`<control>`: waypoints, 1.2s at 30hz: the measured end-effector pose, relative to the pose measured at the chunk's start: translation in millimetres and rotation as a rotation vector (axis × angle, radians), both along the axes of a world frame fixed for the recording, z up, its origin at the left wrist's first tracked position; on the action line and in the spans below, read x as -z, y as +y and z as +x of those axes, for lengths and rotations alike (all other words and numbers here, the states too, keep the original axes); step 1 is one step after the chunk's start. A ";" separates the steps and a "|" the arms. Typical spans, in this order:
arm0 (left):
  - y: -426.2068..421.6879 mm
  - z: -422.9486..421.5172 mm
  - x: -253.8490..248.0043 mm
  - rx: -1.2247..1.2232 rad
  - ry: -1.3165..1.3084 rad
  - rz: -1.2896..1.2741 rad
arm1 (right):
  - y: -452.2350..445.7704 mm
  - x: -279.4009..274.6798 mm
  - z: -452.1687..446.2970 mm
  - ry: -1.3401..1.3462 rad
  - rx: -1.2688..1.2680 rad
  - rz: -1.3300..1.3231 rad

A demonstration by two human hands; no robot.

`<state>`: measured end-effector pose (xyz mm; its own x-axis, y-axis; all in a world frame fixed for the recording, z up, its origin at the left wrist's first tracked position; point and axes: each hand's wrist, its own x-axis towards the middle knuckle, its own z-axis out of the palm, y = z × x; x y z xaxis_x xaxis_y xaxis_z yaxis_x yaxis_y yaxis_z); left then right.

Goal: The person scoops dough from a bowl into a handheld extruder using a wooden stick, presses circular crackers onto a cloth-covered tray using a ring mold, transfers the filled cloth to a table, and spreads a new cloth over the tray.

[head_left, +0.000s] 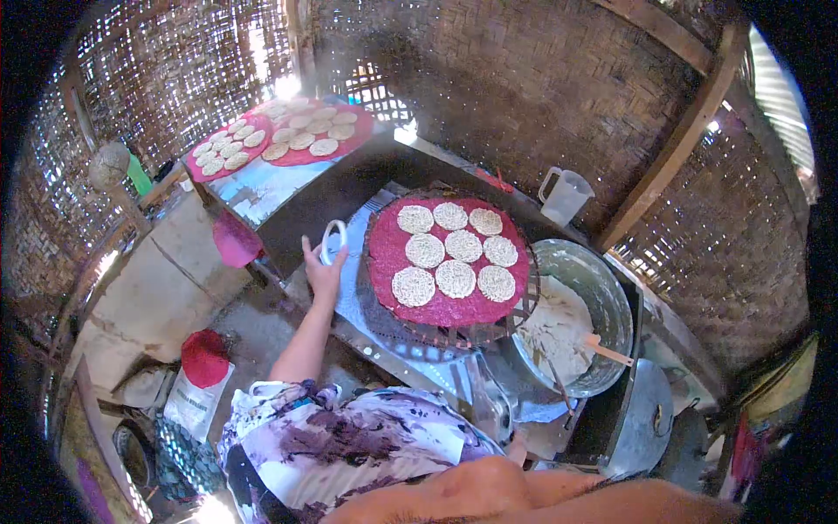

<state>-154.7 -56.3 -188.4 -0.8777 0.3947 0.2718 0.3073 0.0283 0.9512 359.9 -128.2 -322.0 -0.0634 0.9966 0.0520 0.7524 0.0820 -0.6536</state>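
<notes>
My left hand (324, 272) holds a white ring (326, 244) at the left edge of the work surface. To its right, nine pale, textured discs (456, 279) lie in rows on a red sheet (393, 306), which rests on a dark woven tray (527, 301). A large metal basin (621, 306) right of the tray contains pale dough (559, 327) and a wooden-handled tool (610, 351). My right arm crosses the bottom of the view. Only a small patch of skin shows near the basin's lower left, so my right hand's fingers cannot be made out.
More discs on red sheets (275, 157) sit on a raised surface at the back left. A clear jug (566, 196) stands behind the basin. A round metal lid (642, 419) leans at the lower right. Woven walls (489, 79) enclose the area.
</notes>
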 end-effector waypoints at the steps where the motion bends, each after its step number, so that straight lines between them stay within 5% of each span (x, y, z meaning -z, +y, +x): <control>1: -0.9 -4.4 16.8 -0.099 -0.002 -0.197 | 7.9 33.6 7.4 -0.108 -0.062 0.171; 2: 0.4 -7.1 33.3 -0.200 -0.002 -0.391 | 8.7 26.2 0.5 -0.154 -0.063 0.150; 5: 15.0 -15.0 89.4 -0.037 -0.055 -0.459 | 27.1 -50.7 -48.7 -0.273 -0.071 -0.048; 8: 29.3 11.8 79.0 -0.157 0.034 -0.844 | 42.9 -53.5 -66.1 -0.239 -0.065 -0.095; 9: 36.9 -8.5 114.0 -0.117 0.151 -0.761 | 48.2 -54.9 -67.8 -0.227 -0.115 -0.048; 12: 31.3 -8.2 105.1 -0.095 0.210 -0.545 | 60.7 -40.8 -67.1 -0.284 -0.187 -0.026; 22: -33.0 -8.0 37.6 -0.005 -0.126 -0.099 | 62.0 -38.2 -68.4 -0.591 -0.282 -0.019; 30: -21.0 -19.5 23.5 0.207 -0.230 -0.057 | 82.1 -53.6 -58.5 -0.198 -0.437 0.375; 36: 36.8 -26.7 -4.5 0.305 0.010 -0.217 | 145.6 -161.4 -92.2 0.107 -0.173 0.693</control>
<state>-181.3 -19.6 -183.9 -0.7083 0.6873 0.1611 0.3419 0.1344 0.9301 267.7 17.4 -160.6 -0.1768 0.7085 0.6832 0.6255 0.6168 -0.4778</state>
